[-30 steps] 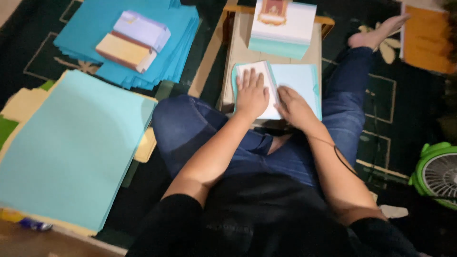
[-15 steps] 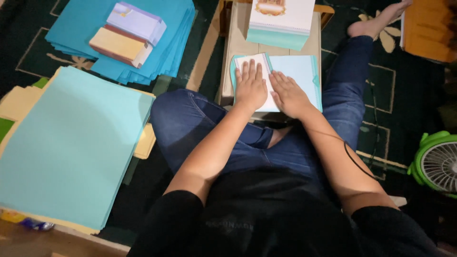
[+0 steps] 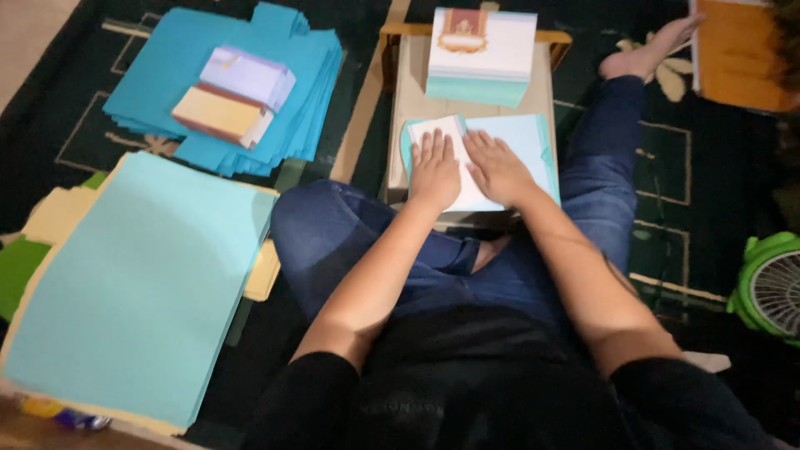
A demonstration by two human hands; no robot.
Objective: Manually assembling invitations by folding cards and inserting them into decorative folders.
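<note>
Close to my body, my knees in blue jeans [image 3: 333,242] splay out either side of a low wooden table [image 3: 408,92], so there is little free space between lap and table edge. On that table both my hands lie flat, palms down, fingers spread, holding nothing. My left hand [image 3: 435,169] presses on a white sheet [image 3: 462,196] that lies over the left half of a pale blue folder [image 3: 525,142]; my right hand [image 3: 498,169] rests just beside it, over the line where the sheet's right edge meets the folder. The folder's near edge comes almost to the table's near edge, and its right side almost to the table's right edge.

To my left on the dark carpet [image 3: 75,133] lies a large light blue stack of paper [image 3: 142,283], its near corner by my left knee. A green fan [image 3: 771,287] sits at the right edge of view.

Beyond my hands a white block of printed sheets [image 3: 483,50] fills the table's far end, just short of touching the folder. Farther left, a heap of darker blue folders [image 3: 292,100] carries two small bundles of cards [image 3: 233,96]. My bare foot [image 3: 646,50] reaches toward an orange sheet [image 3: 733,58] at the far right.
</note>
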